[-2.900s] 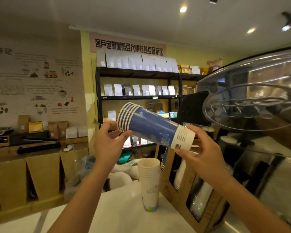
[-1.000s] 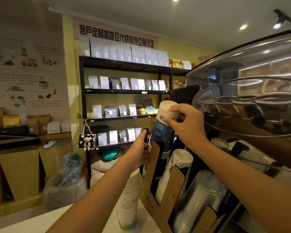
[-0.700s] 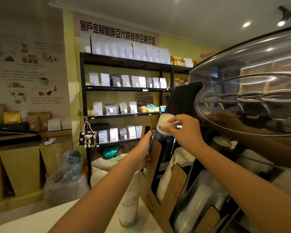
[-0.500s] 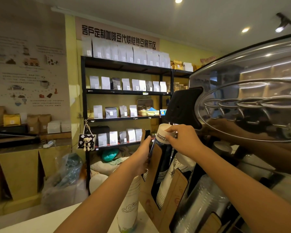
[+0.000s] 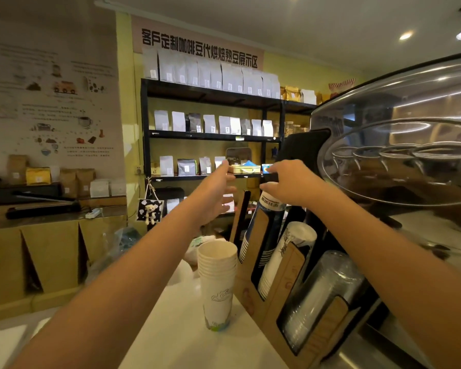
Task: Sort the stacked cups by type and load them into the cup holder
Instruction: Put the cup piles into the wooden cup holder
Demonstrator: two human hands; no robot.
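Right hand (image 5: 293, 182) seemingly touching blue paper cups (image 5: 266, 230), slanted cardboard holder (image 5: 280, 296)

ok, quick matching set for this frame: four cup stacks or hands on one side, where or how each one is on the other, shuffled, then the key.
Things:
1. blue cup stack
2. white cup stack
3. clear cup stack
4. left hand

Places or states:
A. standing loose on the white counter, outside the holder
B. nearest slot of the cardboard cup holder
C. far slot of the holder, with the right hand on its top
D. open in the air, holding nothing

Pairs: 1-C, 2-A, 3-B, 4-D
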